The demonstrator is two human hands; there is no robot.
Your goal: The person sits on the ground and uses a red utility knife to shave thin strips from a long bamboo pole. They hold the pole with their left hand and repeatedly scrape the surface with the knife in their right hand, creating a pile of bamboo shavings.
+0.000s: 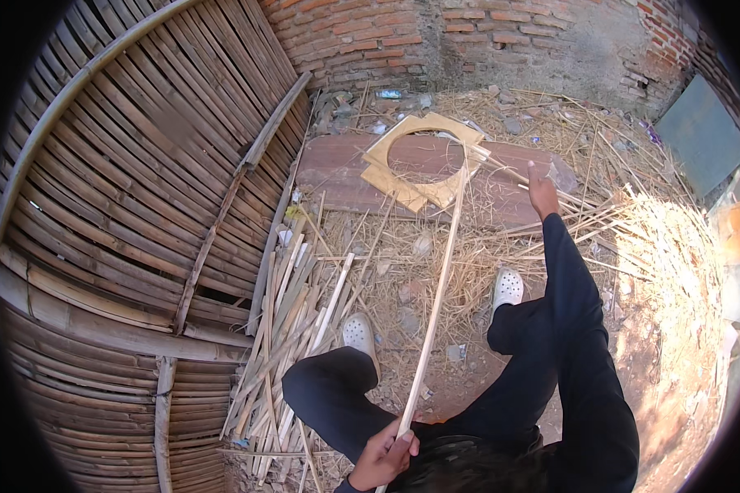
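My left hand [386,456], low in the head view, is closed round the near end of a long, pale bamboo strip [437,312]. The strip slants up and away from my lap, its far end over the right edge of a tan board with a round hole [400,190]. My right hand [542,192] is closed at the end of my outstretched arm, right of that board. A thin, straight piece runs from this fist toward the strip's far end; whether it is a blade or a stick I cannot tell. The holed board lies flat on a brown wooden plank [329,168].
Several cut bamboo strips [284,337] lie heaped beside my left leg. A slatted bamboo wall [140,181] stands at the left, a brick wall [353,41] at the back. Straw and shavings [460,255] litter the ground. A grey-green panel [705,135] leans at the far right.
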